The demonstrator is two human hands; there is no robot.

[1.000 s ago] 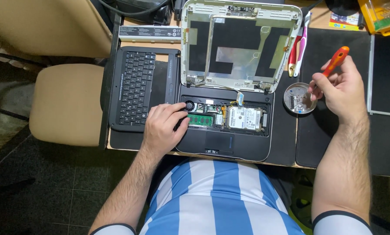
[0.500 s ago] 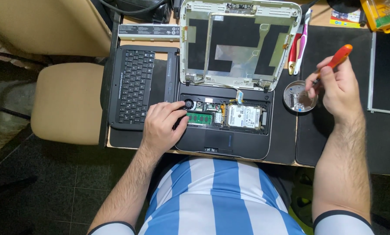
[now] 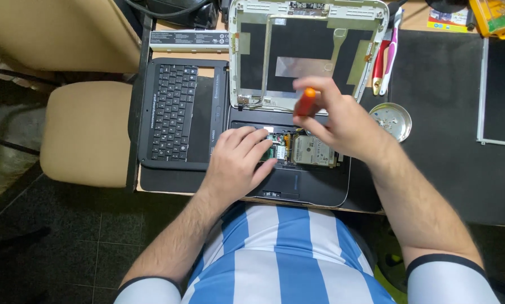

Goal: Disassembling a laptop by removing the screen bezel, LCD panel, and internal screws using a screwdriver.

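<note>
An opened small laptop lies on the desk, its black base point(image 3: 314, 188) exposing a green circuit board point(image 3: 279, 147) and a silver hard drive point(image 3: 314, 151). Its stripped lid point(image 3: 308, 53) stands behind. My left hand point(image 3: 238, 163) rests flat on the base's left part, fingers touching the board area. My right hand point(image 3: 342, 121) hovers over the middle of the base, gripping an orange-handled screwdriver point(image 3: 305, 102) with its tip pointing down toward the board.
A detached black keyboard panel point(image 3: 176, 112) lies left of the laptop. A round metal dish point(image 3: 391, 121) with small screws sits right of it on a black mat point(image 3: 449, 112). Red and pink tools point(image 3: 382, 62) lie beside the lid. A beige chair point(image 3: 86, 132) stands at left.
My right hand has swung left with the screwdriver, from beside the metal dish to above the laptop's open base. My left hand stays on the base, shifted slightly right.
</note>
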